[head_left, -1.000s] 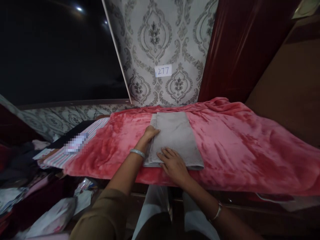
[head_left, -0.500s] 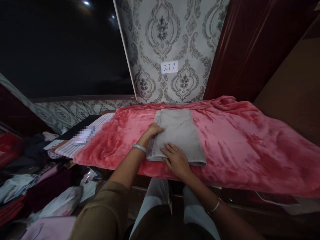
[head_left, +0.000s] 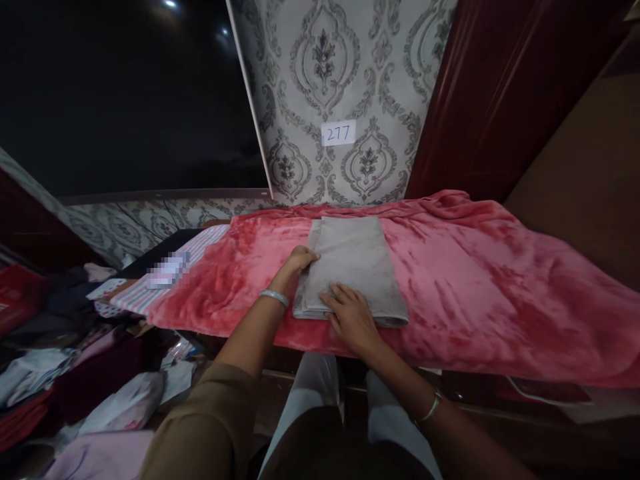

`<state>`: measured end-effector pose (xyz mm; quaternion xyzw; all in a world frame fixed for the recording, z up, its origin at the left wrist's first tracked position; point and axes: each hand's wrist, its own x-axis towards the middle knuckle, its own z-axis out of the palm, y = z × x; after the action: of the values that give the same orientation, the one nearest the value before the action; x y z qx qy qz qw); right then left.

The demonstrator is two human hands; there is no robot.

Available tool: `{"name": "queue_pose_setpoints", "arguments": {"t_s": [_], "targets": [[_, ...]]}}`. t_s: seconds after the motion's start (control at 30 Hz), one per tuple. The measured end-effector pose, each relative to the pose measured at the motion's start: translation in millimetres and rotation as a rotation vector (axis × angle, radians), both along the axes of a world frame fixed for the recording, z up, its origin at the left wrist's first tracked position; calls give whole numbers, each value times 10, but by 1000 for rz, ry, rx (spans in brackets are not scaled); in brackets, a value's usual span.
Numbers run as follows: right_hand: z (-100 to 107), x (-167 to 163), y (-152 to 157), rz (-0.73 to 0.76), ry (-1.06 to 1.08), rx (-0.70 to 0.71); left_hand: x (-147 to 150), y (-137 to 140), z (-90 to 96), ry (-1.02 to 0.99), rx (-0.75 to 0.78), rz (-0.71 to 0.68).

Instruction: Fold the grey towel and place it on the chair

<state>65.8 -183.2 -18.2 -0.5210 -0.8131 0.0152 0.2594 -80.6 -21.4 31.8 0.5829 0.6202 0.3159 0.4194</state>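
Observation:
A folded grey cloth (head_left: 355, 250) lies in layers on a pink-red plush blanket (head_left: 450, 280) in front of me. At its left edge is my left hand (head_left: 300, 260), closed on the layers with the thumb on top; the other fingers are partly hidden. My right hand (head_left: 353, 317) rests flat on the cloth's near part, palm down with fingers stretched out. The cloth's layered edges show along its left and near sides.
A striped cloth (head_left: 203, 247) shows at the blanket's left, with a blurred item (head_left: 169, 270) on it. Behind are a dark television (head_left: 130, 100) and a patterned wall with a paper label (head_left: 339, 133). Clothes and bags (head_left: 120, 407) lie piled at lower left.
My left hand has shifted slightly left and its thumb has drawn back toward the cloth's edge. The cloth's near right corner has moved in a little. The right hand is nearly unmoved.

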Motion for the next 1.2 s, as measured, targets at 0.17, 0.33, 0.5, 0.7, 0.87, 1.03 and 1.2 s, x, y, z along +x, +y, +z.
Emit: {"name": "queue_pose_setpoints", "arguments": {"t_s": [0.17, 0.33, 0.5, 0.7, 0.87, 1.03, 1.2], "targets": [[5, -26, 25, 12, 9, -7, -27, -21, 7, -21, -3, -63], [-6, -55, 52, 15, 20, 26, -80, -14, -44, 127, 18, -171], [-53, -128, 73, 6, 26, 33, -167, 17, -143, 70, 60, -223], [13, -90, 53, 17, 4, 16, -187, -7, -151, 66, 76, -194], [113, 204, -38, -95, -70, 43, -141, -130, -128, 107, 97, -163], [-26, 306, -41, -83, -49, 35, -175, -258, -155, 210, 144, -181], [-152, 192, -34, -44, 14, 43, -272, -323, -195, 70, 92, -210]]}}
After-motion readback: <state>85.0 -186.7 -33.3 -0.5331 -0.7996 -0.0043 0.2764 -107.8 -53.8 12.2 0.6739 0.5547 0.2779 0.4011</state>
